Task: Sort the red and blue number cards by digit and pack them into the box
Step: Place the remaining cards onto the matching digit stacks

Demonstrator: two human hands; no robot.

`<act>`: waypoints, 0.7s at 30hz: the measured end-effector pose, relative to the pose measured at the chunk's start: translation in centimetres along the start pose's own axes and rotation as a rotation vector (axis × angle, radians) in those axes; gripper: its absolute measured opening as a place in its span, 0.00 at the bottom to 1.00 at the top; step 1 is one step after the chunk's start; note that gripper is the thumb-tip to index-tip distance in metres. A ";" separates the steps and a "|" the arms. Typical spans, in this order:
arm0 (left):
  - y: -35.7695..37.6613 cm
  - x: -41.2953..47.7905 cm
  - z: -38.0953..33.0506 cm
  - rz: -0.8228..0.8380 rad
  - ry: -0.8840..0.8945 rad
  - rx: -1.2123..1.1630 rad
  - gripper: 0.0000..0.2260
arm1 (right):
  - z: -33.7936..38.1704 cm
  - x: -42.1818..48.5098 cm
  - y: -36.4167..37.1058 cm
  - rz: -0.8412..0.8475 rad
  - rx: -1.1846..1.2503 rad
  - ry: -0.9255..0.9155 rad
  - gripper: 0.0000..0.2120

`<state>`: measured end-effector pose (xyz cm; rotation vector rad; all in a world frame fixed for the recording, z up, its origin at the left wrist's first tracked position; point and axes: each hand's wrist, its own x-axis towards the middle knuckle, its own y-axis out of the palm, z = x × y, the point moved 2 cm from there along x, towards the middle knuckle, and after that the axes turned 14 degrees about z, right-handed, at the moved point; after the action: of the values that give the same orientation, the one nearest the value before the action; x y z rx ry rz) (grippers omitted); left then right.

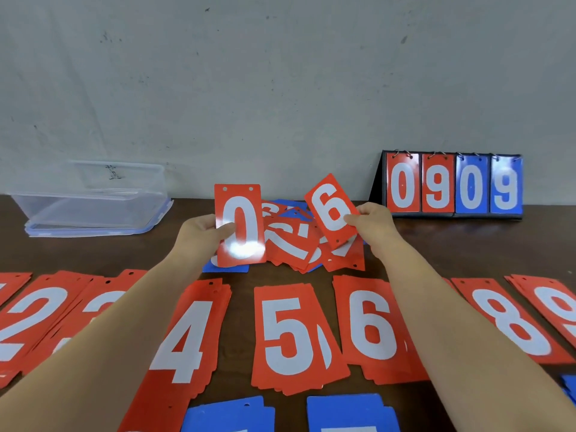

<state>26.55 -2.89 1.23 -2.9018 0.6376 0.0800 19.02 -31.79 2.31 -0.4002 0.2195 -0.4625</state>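
My left hand (204, 232) pinches a red card showing 0 (240, 224), held upright above the table. My right hand (372, 222) pinches a red card showing 6 (332, 210), tilted and upside down. Between and behind them lies a mixed heap of red and blue cards (296, 244). Along the near side lie sorted red stacks: 2 (28, 316), 3 (103, 299), 4 (187, 338), 5 (293, 335), 6 (374, 328), 8 (511, 322), 9 (558, 304). Blue stacks (352, 413) begin in front of them. The clear plastic box (93, 201) sits at the far left.
A black flip scoreboard (452, 185) showing 0 9 0 9 stands against the wall at the far right. The brown table (436, 241) ends at a grey wall. More blue cards (568, 388) peek in at the right edge.
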 end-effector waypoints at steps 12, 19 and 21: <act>4.7 0.2 -1.2 0.083 -0.034 0.033 0.21 | -0.4 -9.3 -5.5 0.011 0.058 0.188 0.15; 5.1 -1.3 -1.6 0.127 -0.052 0.019 0.21 | -3.4 -14.6 -5.6 0.127 -0.032 0.237 0.07; 5.0 -1.9 -1.6 0.127 -0.052 0.022 0.21 | -3.9 -15.0 -5.3 0.129 -0.062 0.262 0.09</act>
<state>22.75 -6.83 2.21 -2.8261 0.8079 0.1623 2.67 -30.30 2.75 -0.3825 0.5121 -0.3809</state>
